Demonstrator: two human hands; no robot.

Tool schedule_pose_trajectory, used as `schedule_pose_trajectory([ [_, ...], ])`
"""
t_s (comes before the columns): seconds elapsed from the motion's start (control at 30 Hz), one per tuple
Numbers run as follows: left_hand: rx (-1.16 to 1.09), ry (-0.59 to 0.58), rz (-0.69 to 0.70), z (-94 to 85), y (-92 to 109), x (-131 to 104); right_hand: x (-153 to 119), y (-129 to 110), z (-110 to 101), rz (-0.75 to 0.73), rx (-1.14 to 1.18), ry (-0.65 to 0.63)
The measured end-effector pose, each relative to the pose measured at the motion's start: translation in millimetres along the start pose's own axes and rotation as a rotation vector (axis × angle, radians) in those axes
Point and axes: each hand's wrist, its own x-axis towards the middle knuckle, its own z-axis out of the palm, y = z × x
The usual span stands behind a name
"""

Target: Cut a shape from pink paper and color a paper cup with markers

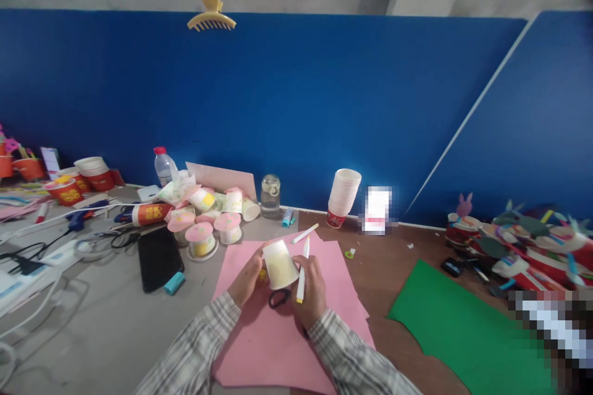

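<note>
My left hand point(247, 279) is closed around the side of a pale paper cup point(280, 266), held bottom-up and tilted, with yellowish colouring on its wall. In my right hand point(314, 291) is a white marker point(303, 274) with a yellow end, its tip pointing up and away beside the cup. My right fingers are close to the cup's rim; I cannot tell whether they touch it. Below both hands lies pink paper point(282, 352). A black loop point(279, 300), like a scissors handle, rests on it under the cup. Another white marker point(305, 233) lies at the paper's far edge.
Cup crafts with pink discs point(201, 232) crowd the left, near a black phone point(160, 259) and cables. Behind stand a glass jar point(270, 196) and stacked paper cups point(344, 194). Green paper point(467, 327) lies right, below piled cup crafts point(519, 244). A blue partition point(296, 105) closes the back.
</note>
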Motion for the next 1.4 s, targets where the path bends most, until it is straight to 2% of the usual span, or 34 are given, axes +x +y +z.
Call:
schedule_pose_trajectory([
  [0.1,-0.231,0.155,-0.148,-1.8,-2,3,-5,3,2,-0.029,-0.029,-0.03],
  [0.17,-0.275,0.279,-0.154,-3.9,-2,5,-7,4,3,-0.045,-0.053,-0.062],
  [0.23,-0.255,0.348,-0.131,-7.0,-2,6,-9,3,3,-0.066,-0.08,-0.088],
  [0.33,-0.194,0.336,-0.129,-11.5,-5,7,-8,0,2,-0.105,-0.099,-0.152],
  [0.47,-0.097,0.315,-0.088,-14.9,-9,8,-6,-3,1,-0.081,-0.049,-0.225],
  [0.53,-0.037,0.347,-0.042,-16.9,-9,9,-6,-3,2,-0.087,0.033,-0.216],
  [0.63,0.021,0.389,-0.021,-20.6,-8,12,-6,-4,1,-0.094,0.194,-0.131],
  [0.73,0.082,0.408,-0.024,-22.3,-7,13,-4,-9,-1,0.009,0.37,-0.037],
  [0.87,0.156,0.392,-0.042,-20.6,-7,13,-1,-13,0,0.188,0.58,0.008],
  [1.07,0.224,0.341,-0.087,-19.5,-5,13,6,-10,9,0.634,0.856,0.16],
  [1.13,0.234,0.313,-0.093,-19.3,-5,13,10,-11,10,0.728,0.93,0.177],
  [1.23,0.244,0.281,-0.096,-18.4,-5,13,13,-13,9,0.793,0.998,0.156],
  [1.4,0.264,0.271,-0.097,-17.0,-3,12,11,-13,10,0.813,0.993,0.116],
])
